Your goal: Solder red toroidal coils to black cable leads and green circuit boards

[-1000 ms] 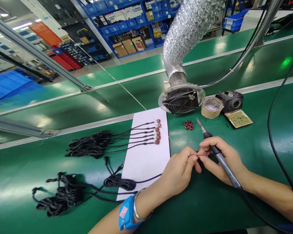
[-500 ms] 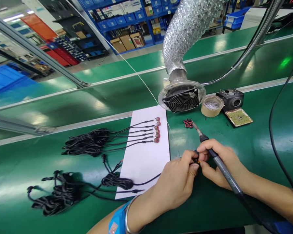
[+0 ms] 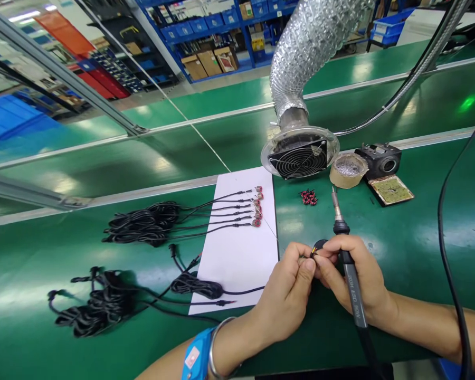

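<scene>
Head view: the two hands meet over the green surface [image 3: 399, 248], fingertips touching. The left hand [image 3: 287, 293] is closed, thumb & index pinched on a small black part [image 3: 320, 245] held btwn both hands, just off the surface. The right hand [image 3: 352, 277] is wrapped round a soldering iron [image 3: 351, 295], and its thumb & index also pinch the same part. The iron's tip points fwd, away from the person, clear of the part; its cord runs back under the right forearm.

A blue wrist strap [image 3: 196, 359] and a metal bangle [image 3: 216, 348] sit on the left wrist.

Just left of the left hand lies a white sheet [image 3: 241, 253]. At its far end is a row of cable ends w/ red coils [image 3: 256, 208]; their black cable bundle [image 3: 146, 224] lies further left. A smaller coiled cable [image 3: 196, 286] lies on the sheet's near edge, and another bundle [image 3: 95, 309] is well left of it.

A thin wire [image 3: 206, 142] slants in from far left toward the left fingers; can't tell if it's gripped.

Beyond the right hand: a pile of small red-black parts [image 3: 309, 197], then a fume fan [image 3: 298, 158] on a foil duct [image 3: 301, 53]. To the fan's right: a tape roll [image 3: 347, 170], a black iron stand [image 3: 382, 160] and a sponge tray [image 3: 391, 190]. A black cord [image 3: 445, 237] hangs right of the right hand.
</scene>
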`<state>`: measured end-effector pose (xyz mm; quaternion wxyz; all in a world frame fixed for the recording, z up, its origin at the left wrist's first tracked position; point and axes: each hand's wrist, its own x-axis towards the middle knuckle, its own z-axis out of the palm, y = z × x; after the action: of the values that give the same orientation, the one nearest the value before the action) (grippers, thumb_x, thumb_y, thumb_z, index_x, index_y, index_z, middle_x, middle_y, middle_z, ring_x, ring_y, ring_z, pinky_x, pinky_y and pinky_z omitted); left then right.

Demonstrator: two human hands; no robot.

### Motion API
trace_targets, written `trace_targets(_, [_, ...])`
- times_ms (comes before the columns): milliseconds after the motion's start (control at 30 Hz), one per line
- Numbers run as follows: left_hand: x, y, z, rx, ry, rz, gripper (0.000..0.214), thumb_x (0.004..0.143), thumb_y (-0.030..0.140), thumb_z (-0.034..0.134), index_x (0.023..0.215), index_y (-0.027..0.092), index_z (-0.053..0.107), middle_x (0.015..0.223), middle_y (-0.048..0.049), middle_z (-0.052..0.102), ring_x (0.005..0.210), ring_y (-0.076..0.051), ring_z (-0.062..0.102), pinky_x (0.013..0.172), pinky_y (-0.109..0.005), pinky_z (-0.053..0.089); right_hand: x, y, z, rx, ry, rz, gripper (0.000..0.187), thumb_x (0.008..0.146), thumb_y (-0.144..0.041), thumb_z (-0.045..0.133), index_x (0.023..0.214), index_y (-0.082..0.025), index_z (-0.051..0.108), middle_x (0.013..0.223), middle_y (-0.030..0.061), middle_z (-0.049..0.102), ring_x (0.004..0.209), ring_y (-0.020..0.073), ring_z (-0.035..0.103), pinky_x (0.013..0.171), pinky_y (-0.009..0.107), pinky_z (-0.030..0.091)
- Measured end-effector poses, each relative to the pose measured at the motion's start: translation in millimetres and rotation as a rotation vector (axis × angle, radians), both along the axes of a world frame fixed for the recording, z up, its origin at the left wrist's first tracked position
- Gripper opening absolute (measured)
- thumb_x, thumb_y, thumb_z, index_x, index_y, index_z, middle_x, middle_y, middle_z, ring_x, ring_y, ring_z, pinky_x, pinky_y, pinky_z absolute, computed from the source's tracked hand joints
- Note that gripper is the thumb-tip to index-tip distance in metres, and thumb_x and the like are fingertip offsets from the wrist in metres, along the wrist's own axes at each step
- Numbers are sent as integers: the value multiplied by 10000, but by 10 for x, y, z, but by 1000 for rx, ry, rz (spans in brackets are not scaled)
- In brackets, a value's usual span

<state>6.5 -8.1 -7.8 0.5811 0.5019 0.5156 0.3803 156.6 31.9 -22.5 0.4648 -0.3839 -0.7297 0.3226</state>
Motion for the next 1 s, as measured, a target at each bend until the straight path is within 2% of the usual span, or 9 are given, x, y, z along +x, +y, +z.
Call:
trace_targets(100, [-38,56,19,-7,-76,9,324,990,511,415,1068,200,465,615,72,461,540,-95,373,547,-232,310,44,28,28,25,-16,39,200,864,-128,601,990,-254,509,803,-28,617,638,86,613,611,200,539])
trace_targets(200, [-90,148,49,-37,-85,25,301,949,476,512,916,178,531,641,67,403,571,-91,317,550,-234,270,130,89,47,89,-18,126,267,825,-101,621,1027,-248,528,825,-12,618,719,116,633,659,234,546])
trace_targets(267, [-118,206,74,-53,-92,13,296,921,448,544,835,165,546,666,54,418,600,-93,323,569,-238,269,184,136,49,77,34,182,314,832,-99,624,1089,-247,521,887,13,639,806,146,659,710,271,561])
trace_targets(400, [-154,268,100,-71,-103,-55,300,871,431,581,751,159,542,668,43,437,617,-97,340,582,-241,269,215,203,43,2,97,246,313,865,-102,624,1114,-263,526,965,28,677,894,163,687,746,282,572])
trace_targets(633, [-230,291,104,-186,-96,-252,320,816,467,612,739,165,536,573,70,358,530,-86,258,499,-245,201,199,220,25,17,44,307,230,881,-93,594,1041,-246,531,870,-4,679,801,132,681,683,241,551])
trace_targets(733, [-237,285,132,-181,13,-271,285,857,430,567,737,176,515,580,71,346,531,-89,264,492,-239,213,212,239,46,118,7,331,251,864,-64,580,1046,-229,530,883,8,678,808,141,663,718,276,550])
trace_targets(833, [-215,250,148,-94,167,-264,211,900,345,506,778,176,535,628,54,408,565,-98,334,513,-233,266,178,244,87,229,-15,348,307,836,-46,601,1087,-203,522,919,35,688,848,166,653,765,324,541])
trace_targets(900, [-195,220,155,-14,248,-280,151,903,271,485,818,176,565,680,37,484,602,-108,403,552,-237,316,139,237,109,285,-28,355,313,833,-40,613,1093,-192,527,928,48,694,844,173,642,745,325,528])
trace_targets(1000, [-181,195,180,51,342,-319,140,901,227,477,830,180,588,715,19,552,632,-125,471,588,-246,352,116,243,130,339,-92,382,308,857,-12,555,1103,-196,544,848,25,682,717,141,586,667,293,491])
